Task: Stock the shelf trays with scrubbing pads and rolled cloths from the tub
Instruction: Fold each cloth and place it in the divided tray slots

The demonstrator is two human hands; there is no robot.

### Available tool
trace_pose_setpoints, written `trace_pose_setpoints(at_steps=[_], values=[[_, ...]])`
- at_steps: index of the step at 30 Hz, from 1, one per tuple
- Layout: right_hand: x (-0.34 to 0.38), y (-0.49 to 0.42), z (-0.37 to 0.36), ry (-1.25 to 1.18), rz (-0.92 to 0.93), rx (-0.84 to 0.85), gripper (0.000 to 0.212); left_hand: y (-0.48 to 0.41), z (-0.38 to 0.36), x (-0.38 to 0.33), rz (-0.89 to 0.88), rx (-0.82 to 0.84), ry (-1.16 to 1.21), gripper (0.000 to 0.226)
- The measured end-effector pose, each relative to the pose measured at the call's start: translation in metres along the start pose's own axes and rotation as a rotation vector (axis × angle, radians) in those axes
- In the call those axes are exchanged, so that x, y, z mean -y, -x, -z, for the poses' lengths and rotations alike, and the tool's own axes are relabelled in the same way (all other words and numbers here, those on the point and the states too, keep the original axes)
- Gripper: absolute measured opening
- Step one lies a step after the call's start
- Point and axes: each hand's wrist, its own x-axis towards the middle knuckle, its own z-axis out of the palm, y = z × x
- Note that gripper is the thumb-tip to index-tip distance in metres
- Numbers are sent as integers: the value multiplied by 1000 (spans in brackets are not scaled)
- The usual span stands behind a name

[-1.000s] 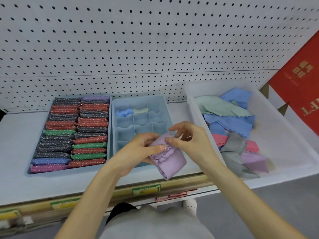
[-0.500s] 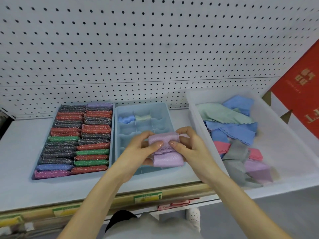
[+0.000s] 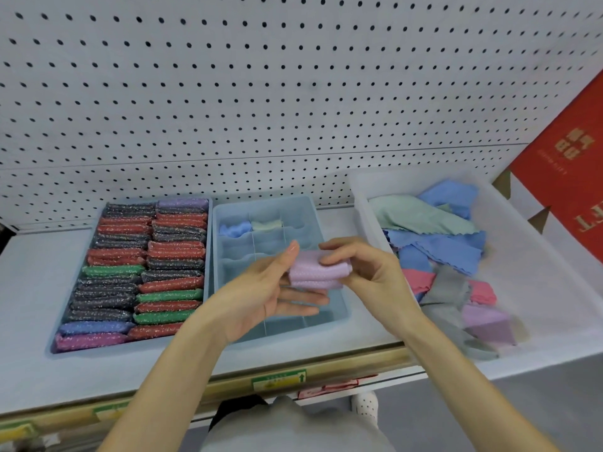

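A lilac cloth (image 3: 318,271) is folded into a small roll between my two hands, above the divided blue tray (image 3: 339,316). My left hand (image 3: 264,293) supports it from the left with thumb on top. My right hand (image 3: 368,272) pinches its right end. The tray's back compartments hold a blue rolled cloth (image 3: 233,229) and a pale green rolled cloth (image 3: 266,225). The other blue tray (image 3: 52,349) on the left is packed with glittery scrubbing pads (image 3: 143,272) in two columns. The clear tub (image 3: 551,256) at the right holds loose cloths (image 3: 437,243).
The trays and tub stand on a white shelf (image 3: 26,288) backed by white pegboard (image 3: 261,93). A red carton (image 3: 567,164) leans at the far right. Price tags (image 3: 279,380) run along the shelf's front edge.
The lilac cloth went from hanging loosely to a compact roll, and both hands lifted it up and over the divided tray. The view tilted up slightly.
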Motion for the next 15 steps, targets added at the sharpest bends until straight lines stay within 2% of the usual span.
trace_pose_setpoints(at_steps=[3,6,9,12,15], values=[[-5,-3,7,53,8,71,55,-7,4,-3,-42,-61,-58,33],[-4,-8,13,25,-71,114,38,-14,10,-1,-73,-73,-150,26],[-6,-20,13,46,-198,67,15,-23,16,2,-118,-92,-257,22],[-11,-40,13,140,-360,243,24,-31,26,4,-151,-82,-330,14],[-11,-61,11,201,-408,390,17,-40,39,7,-160,-115,-394,17]])
